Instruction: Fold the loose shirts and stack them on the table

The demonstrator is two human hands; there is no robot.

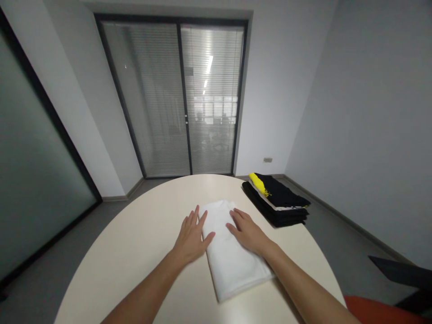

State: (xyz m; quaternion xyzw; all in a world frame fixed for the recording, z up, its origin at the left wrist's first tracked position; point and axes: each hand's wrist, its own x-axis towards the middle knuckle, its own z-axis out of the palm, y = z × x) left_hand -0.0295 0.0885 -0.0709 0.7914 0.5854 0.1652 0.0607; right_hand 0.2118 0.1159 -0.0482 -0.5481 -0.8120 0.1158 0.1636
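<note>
L hand open, fingers spread, gripping nothing, lies over left edge of white cloth, folded flat mid-table. R hand open too, palm-down on cloth's right side, no grip. Far right: pile of black clothes w/ yellow bit on top.

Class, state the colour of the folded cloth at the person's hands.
White; the folded cloth shows best in the head view.
</note>
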